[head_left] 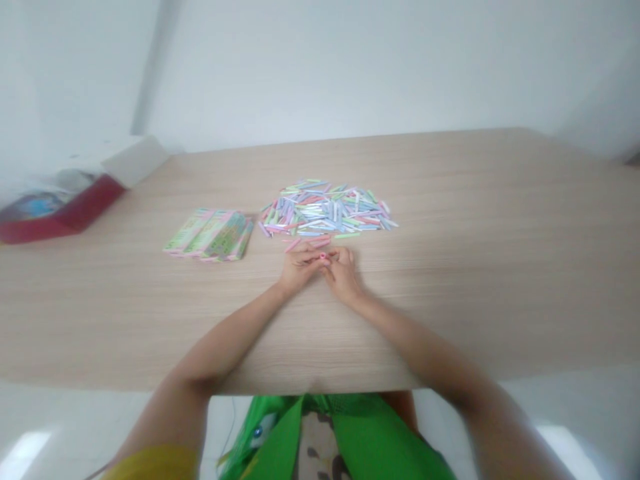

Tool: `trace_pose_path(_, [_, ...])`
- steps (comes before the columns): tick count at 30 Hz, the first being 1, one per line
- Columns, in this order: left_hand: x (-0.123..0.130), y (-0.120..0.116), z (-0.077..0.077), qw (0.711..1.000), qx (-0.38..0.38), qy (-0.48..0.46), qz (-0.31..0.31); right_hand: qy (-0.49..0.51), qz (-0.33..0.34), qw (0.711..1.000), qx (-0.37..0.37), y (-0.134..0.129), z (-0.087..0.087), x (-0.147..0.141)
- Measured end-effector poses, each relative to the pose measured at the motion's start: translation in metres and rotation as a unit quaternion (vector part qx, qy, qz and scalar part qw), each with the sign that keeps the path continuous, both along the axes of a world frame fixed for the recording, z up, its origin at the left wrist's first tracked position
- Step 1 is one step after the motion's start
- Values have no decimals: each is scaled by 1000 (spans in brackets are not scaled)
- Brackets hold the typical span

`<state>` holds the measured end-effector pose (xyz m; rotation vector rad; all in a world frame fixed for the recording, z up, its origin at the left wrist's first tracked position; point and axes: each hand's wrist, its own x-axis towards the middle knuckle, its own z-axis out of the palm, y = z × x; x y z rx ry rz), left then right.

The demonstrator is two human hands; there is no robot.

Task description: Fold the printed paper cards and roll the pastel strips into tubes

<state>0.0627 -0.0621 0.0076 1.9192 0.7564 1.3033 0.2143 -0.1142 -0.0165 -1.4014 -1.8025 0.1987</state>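
Note:
Both hands meet at the middle of the table, just in front of a pile of pastel sticks (330, 210). My left hand (299, 265) has its fingers closed around a small pink piece (323, 256). On the other side of that piece, the fingers of my right hand (343, 272) pinch it too. A round pink end points up between the fingertips; the rest of the piece is hidden. A few loose pink sticks (321, 241) and a green stick (347, 235) lie right beyond the fingers.
Flat patterned packets in green and pink (210, 235) lie overlapping on the wooden table (475, 267), left of the pile. A red and white box (85, 207) with plastic-wrapped contents stands at the far left. A pale wall rises behind the table.

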Motion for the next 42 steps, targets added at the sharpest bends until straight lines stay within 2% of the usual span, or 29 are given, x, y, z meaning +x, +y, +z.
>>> trace_pose_path(9, [-1,3,-2,999,-26,29,-22,-62,-32,995,-76,1,10,-5])
trace_pose_path(13, [9,2,-9,995,40,88,-17,-64,-76,982,-162,8,18,-2])
trace_pose_path(17, [22,9,-18,978,124,163,32,-67,-175,952,-244,17,26,12])
trace_pose_path(21, [42,31,-22,956,191,205,82,-68,-253,931,-255,23,31,28])
trace_pose_path(24, [65,50,-18,932,222,265,111,-61,-285,926,-241,26,33,38])
trace_pose_path(30, [114,80,-4,888,202,369,187,-49,-291,928,-226,25,33,48])
trace_pose_path(33, [129,87,0,876,212,403,158,-54,-271,940,-201,21,30,48])
trace_pose_path(37, [141,91,1,846,291,441,75,-52,-276,941,-189,20,28,51])
trace_pose_path(42, [153,88,2,831,307,460,58,-33,-303,935,-183,26,28,67])
